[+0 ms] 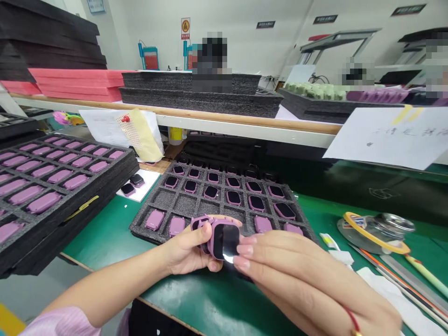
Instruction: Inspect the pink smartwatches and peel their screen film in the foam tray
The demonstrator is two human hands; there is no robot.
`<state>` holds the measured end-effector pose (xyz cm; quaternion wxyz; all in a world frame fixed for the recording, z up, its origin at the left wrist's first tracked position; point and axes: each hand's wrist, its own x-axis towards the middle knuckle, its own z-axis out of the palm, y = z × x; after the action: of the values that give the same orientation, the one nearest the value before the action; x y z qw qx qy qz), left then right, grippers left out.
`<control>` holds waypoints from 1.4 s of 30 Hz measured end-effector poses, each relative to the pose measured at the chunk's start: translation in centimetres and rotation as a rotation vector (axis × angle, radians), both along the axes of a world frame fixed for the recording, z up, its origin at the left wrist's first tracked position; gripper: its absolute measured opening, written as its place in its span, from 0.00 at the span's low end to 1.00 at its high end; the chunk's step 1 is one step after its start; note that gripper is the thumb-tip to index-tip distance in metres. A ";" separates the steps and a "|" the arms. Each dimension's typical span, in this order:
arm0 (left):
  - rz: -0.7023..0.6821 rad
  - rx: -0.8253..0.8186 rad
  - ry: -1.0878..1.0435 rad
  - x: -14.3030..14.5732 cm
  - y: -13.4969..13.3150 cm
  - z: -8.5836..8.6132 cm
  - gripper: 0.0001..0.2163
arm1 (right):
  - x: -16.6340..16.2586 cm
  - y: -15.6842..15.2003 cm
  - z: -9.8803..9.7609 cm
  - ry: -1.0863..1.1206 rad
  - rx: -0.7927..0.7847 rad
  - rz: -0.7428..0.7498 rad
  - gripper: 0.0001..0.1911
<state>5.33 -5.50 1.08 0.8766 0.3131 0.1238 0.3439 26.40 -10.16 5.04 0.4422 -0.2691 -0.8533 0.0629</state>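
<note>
The left hand point(187, 249) curls its fingers point(198, 235) around a pink smartwatch point(224, 240) with a glossy black square screen, the thumb lying over the pink strap and the other fingers tucked beneath, so the watch is gripped at the centre of the view. The right hand point(297, 280), a red thread point(352, 319) around its wrist, comes in from 4 o'clock with its fingers point(247, 249) pressed together and their tips against the watch's right edge; its thumb is hidden, so I cannot tell whether they pinch anything. A bright glare lies at the bottom of the screen. At 12 o'clock, just beyond the hands, sits a dark grey foam tray point(185, 205) with square cells holding rows of pink watches, some face up with black screens. At 9 o'clock, a larger black foam tray point(42, 247) holds pink watches laid out in rows, and at 10 o'clock a white card point(149, 179) carries two dark watches. Both trays rest on the green-topped bench point(210, 298). At 3 o'clock lie a round steel dish with a yellow rim point(376, 231) and long metal rulers point(413, 289), and at 2 o'clock a white handwritten sheet point(392, 135) hangs from the shelf above.
</note>
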 end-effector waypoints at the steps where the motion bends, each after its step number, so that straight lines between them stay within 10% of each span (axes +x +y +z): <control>1: 0.001 -0.006 0.013 0.0 0.0 0.1 0.26 | -0.1 -0.1 0.0 -0.006 -0.040 0.017 0.21; 9: 0.075 -0.007 0.012 0.3 -0.2 -0.1 0.22 | -2.3 1.6 0.4 -0.090 0.166 -0.053 0.27; 17: 0.176 -0.092 0.107 1.1 -0.2 -0.5 0.22 | -2.8 2.6 -0.8 0.096 -0.212 -0.080 0.25; 24: 0.032 -0.117 0.069 0.6 -0.1 -0.5 0.28 | -2.3 3.0 -0.5 0.069 -0.186 -0.042 0.26; 33: 0.389 -0.365 0.186 1.1 0.7 0.5 0.19 | 0.5 7.1 -2.3 -0.090 -0.165 -0.360 0.17; 38: 0.363 -0.293 0.135 0.5 0.9 0.8 0.12 | 1.4 9.2 -5.5 -0.229 -0.303 -0.351 0.18; 42: 0.313 -0.276 0.106 0.7 0.7 0.6 0.15 | 1.2 8.1 -3.9 -0.140 -0.287 -0.328 0.15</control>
<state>6.00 -4.82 1.64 0.8394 0.1845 0.2627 0.4387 27.56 -2.01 1.19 0.3435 -0.4682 -0.8089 0.0920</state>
